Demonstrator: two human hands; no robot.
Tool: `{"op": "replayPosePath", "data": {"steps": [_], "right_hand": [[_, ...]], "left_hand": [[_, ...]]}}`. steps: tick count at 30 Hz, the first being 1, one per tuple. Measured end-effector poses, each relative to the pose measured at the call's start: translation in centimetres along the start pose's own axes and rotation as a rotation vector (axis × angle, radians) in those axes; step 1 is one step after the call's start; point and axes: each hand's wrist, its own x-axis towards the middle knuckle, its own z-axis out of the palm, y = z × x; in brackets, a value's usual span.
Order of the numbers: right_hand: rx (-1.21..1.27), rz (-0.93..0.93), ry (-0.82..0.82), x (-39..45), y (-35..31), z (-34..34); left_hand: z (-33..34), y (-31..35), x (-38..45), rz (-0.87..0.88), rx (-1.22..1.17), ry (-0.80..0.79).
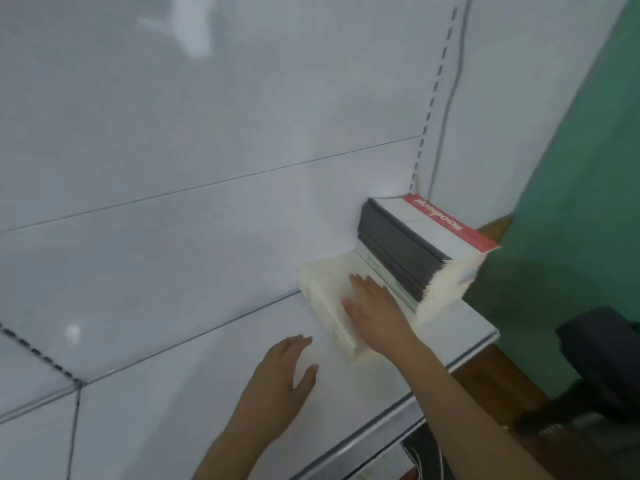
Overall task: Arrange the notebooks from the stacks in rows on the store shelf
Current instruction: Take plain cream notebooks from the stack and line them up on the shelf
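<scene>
Your right hand (pixel 374 310) lies flat on low notebook stack (pixel 329 296), fingers (pixel 356 284) straight, a bit apart. Your left hand (pixel 282 379) hovers over white shelf (pixel 207 375), fingers loose, holding nothing. Tall notebook stack (pixel 426 247) just beside, shelf's right end.

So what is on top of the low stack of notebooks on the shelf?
The right hand lies flat on the low stack, fingers straight. Beside it stands the taller stack with a red-edged cover on top. What the palm covers cannot be seen.

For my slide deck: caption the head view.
Right hand presses a low notebook stack beside a taller stack on the shelf.
</scene>
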Motion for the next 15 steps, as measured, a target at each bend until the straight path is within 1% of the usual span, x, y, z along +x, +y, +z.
{"op": "replayPosePath", "data": {"steps": [2,3,5,7,9,11,12,14,15], "right_hand": [[-0.014,-0.032,0.010,0.3,0.7,1.4],[-0.011,-0.038,0.025,0.3,0.8,1.9],[0.035,-0.050,0.025,-0.1,0.4,2.6],[0.090,-0.095,-0.010,-1.4,-1.3,2.8],[0.099,-0.168,-0.053,-3.4,-3.3,3.0],[0.149,-0.199,-0.072,-4.7,-4.4,2.6],[0.207,-0.190,-0.050,-4.8,-4.6,2.2],[0.289,-0.146,0.056,-4.2,-4.0,1.8],[0.277,-0.117,0.092,-3.7,-3.6,1.7]], "left_hand": [[-0.4,0.6,0.3,-0.082,-0.035,0.033],[-0.7,1.0,0.5,-0.135,-0.088,0.058],[-1.0,1.7,0.7,-0.243,-0.270,0.110],[-0.9,2.6,0.9,-0.332,-0.522,0.127],[-0.6,3.2,1.0,-0.414,-0.875,0.146],[-0.4,3.5,1.1,-0.529,-1.201,0.222],[-0.5,3.6,1.0,-0.601,-1.298,0.278],[-0.9,3.4,0.5,-0.726,-1.361,0.375],[-1.2,3.0,0.0,-0.752,-1.358,0.406]]}}
